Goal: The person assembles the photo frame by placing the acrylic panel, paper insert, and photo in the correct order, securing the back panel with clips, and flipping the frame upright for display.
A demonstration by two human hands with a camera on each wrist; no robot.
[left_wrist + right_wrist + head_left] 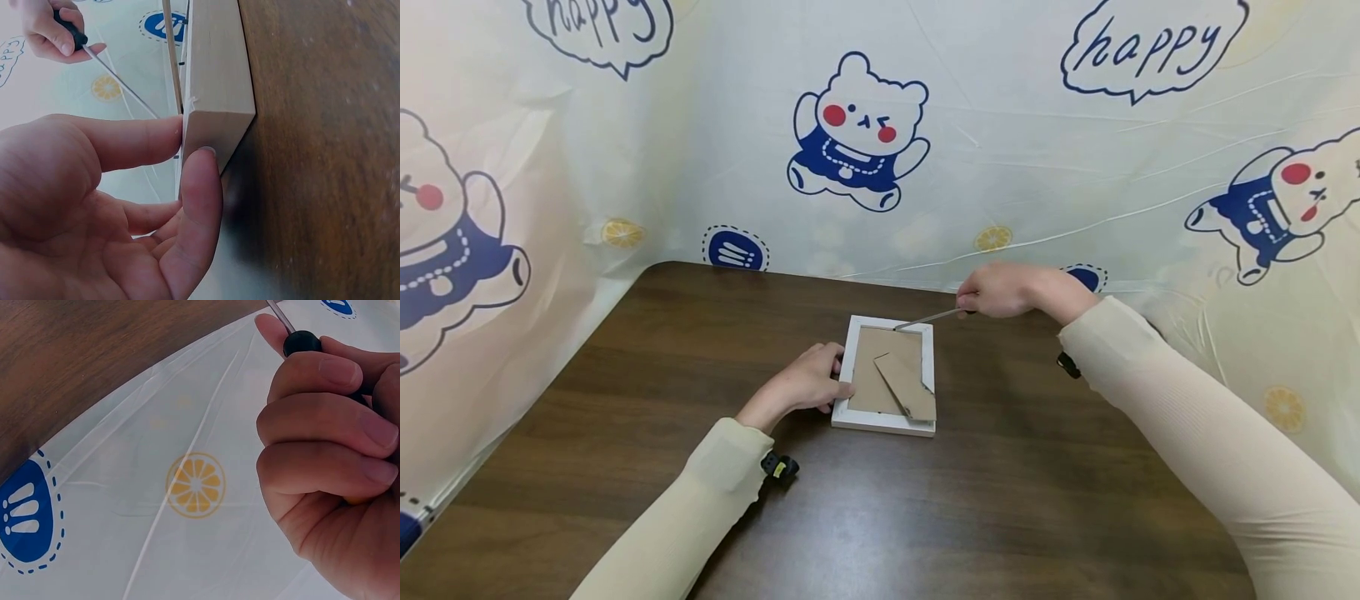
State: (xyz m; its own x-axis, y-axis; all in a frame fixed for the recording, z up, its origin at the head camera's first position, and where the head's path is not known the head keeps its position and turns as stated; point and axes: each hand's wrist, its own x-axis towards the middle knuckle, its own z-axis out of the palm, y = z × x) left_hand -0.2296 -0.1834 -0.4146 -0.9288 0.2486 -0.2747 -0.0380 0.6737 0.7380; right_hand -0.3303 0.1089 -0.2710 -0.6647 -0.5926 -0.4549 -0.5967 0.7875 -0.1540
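Note:
A white picture frame [880,423] lies face down on the table, its brown backing board [865,367] and slanted easel flap [906,390] uppermost. My left hand [808,379] holds the frame's left side, the thumb on the back rim and fingers against the outer edge. In the left wrist view, small dark tabs [181,63] stick out along the inner rim. My right hand [1003,290] grips a screwdriver with a dark handle [303,344], fingers curled round it. The screwdriver's thin metal shaft [932,317] slants down to the frame's far inner edge, where its tip seems to touch.
The dark brown wooden table [625,392] extends around the frame. A pale curtain [1000,167] printed with bears and orange slices hangs behind it and at the sides.

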